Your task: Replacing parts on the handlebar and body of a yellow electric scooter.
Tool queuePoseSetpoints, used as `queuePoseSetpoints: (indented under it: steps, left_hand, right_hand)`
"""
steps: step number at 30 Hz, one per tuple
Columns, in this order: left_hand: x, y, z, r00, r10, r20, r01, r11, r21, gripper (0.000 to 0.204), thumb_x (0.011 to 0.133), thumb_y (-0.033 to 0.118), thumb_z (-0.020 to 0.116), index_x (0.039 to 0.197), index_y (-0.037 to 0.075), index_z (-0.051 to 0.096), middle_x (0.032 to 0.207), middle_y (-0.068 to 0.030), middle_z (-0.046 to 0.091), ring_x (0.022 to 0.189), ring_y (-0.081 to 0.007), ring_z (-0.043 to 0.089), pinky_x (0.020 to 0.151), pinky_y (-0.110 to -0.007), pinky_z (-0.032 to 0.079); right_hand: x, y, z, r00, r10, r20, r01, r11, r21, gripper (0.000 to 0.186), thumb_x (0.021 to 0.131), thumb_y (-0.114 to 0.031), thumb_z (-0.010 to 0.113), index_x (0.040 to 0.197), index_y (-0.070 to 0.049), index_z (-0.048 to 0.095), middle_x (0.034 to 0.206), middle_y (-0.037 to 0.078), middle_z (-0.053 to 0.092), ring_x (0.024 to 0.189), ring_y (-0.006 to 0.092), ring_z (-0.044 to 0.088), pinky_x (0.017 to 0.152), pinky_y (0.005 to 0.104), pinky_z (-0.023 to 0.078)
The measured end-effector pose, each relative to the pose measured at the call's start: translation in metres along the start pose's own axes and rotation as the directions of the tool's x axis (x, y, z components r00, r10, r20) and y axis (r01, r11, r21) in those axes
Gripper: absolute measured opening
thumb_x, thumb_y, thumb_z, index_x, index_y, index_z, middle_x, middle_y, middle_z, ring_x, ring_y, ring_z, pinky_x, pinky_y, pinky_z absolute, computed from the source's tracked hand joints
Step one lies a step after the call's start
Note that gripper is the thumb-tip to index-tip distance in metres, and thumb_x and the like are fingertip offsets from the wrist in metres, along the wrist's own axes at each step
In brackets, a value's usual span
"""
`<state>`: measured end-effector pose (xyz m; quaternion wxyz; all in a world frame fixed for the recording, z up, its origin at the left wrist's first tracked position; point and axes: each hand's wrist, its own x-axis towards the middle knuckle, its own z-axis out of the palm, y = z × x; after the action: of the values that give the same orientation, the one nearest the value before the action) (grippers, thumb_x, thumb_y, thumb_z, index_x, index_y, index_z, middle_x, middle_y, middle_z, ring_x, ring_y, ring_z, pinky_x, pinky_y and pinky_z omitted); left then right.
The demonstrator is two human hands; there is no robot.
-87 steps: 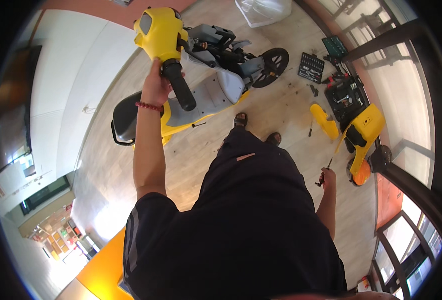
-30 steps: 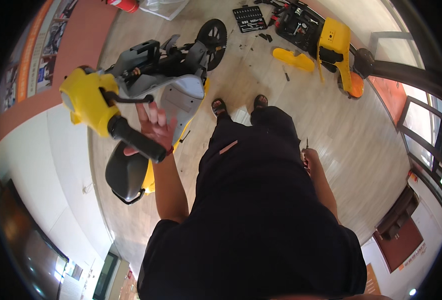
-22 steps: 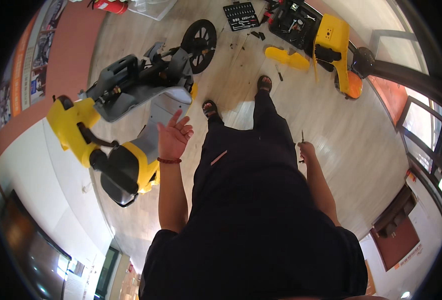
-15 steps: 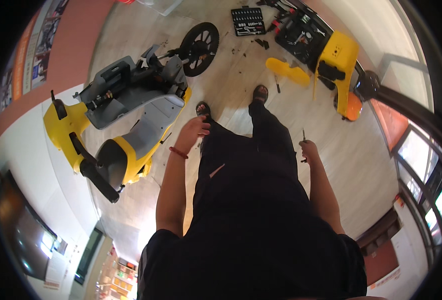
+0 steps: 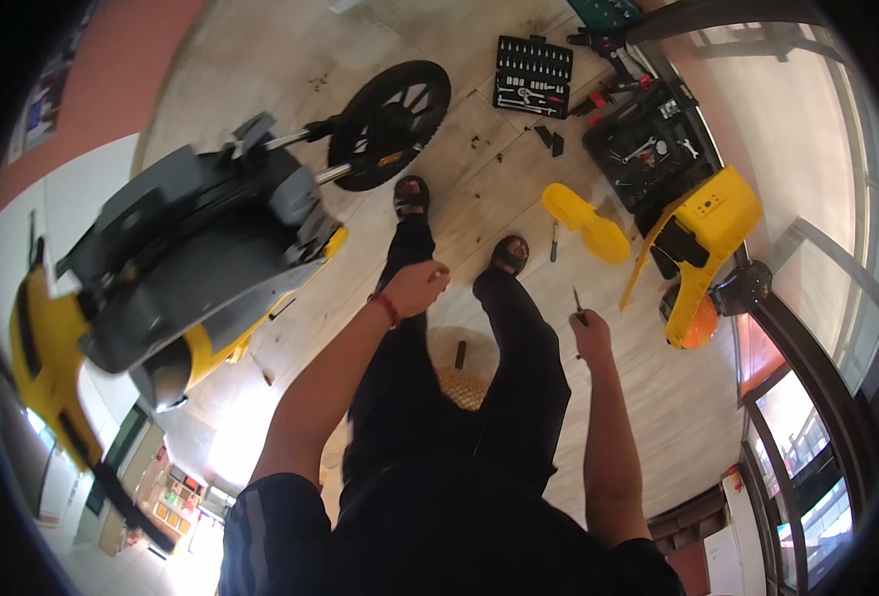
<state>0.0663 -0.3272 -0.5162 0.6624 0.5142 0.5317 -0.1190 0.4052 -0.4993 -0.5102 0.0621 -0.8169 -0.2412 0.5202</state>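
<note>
The scooter (image 5: 196, 238) is yellow and grey, its wheel (image 5: 388, 127) black. The panels (image 5: 713, 211) are yellow, the toolbox (image 5: 630, 123) black, the tool (image 5: 581, 315) dark, the bracelet (image 5: 387, 310) red, the sleeve (image 5: 279, 519) dark with grey stripes, the floor (image 5: 668, 427) pale, wood-grained.

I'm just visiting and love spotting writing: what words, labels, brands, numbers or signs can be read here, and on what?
No text can be read.
Coloured poster on the reddish-brown wall: too blurred.
Yellow-and-grey scooter: no legible lettering.
Open black plastic socket case: any markings are too small.
Slim dark hand tool in the right hand: too small to tell.
</note>
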Motion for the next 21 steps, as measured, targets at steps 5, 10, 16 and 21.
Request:
queuePoseSetpoints:
  steps: [5,10,16,21]
  left_hand:
    - [0.201,-0.052,0.003,0.992,0.053,-0.116,-0.016,0.956,0.292,0.032,0.093,0.025,0.053,0.112,0.002,0.064,0.090,-0.0125,0.070,0.079,-0.0253,0.067,0.072,-0.035,0.051]
    - [0.322,-0.101,0.014,0.952,0.048,-0.301,0.084,0.908,0.410,0.031,0.092,0.026,0.053,0.112,0.005,0.065,0.099,-0.0163,0.069,0.097,-0.0324,0.065,0.083,-0.039,0.049]
    - [0.414,-0.148,0.020,0.885,0.157,-0.439,0.027,0.923,0.384,0.026,0.092,0.023,0.054,0.109,0.007,0.066,0.102,-0.0160,0.068,0.099,-0.0332,0.064,0.086,-0.041,0.049]
    - [0.461,-0.171,0.012,0.818,0.176,-0.547,0.041,0.932,0.361,0.025,0.091,0.023,0.055,0.105,0.007,0.068,0.102,-0.0147,0.069,0.097,-0.0326,0.065,0.086,-0.040,0.051]
  right_hand:
    - [0.097,-0.045,0.095,0.993,-0.109,0.050,0.104,0.990,0.099,0.020,0.086,-0.018,0.063,0.091,0.002,0.061,0.076,0.019,0.063,0.070,0.0300,0.062,0.065,0.0385,0.047]
    - [0.135,-0.045,0.162,0.966,-0.208,0.155,0.208,0.978,0.015,0.018,0.086,-0.016,0.062,0.094,-0.001,0.060,0.089,0.020,0.062,0.083,0.0391,0.061,0.070,0.0438,0.047]
    - [0.133,-0.036,0.161,0.927,-0.106,0.360,0.197,0.954,-0.228,0.017,0.085,-0.014,0.062,0.094,-0.001,0.061,0.089,0.017,0.061,0.083,0.0379,0.061,0.071,0.0450,0.048]
    - [0.140,-0.039,0.156,0.913,-0.028,0.408,0.148,0.953,-0.266,0.013,0.085,-0.013,0.061,0.091,-0.001,0.060,0.086,0.016,0.060,0.080,0.0377,0.060,0.068,0.0460,0.048]
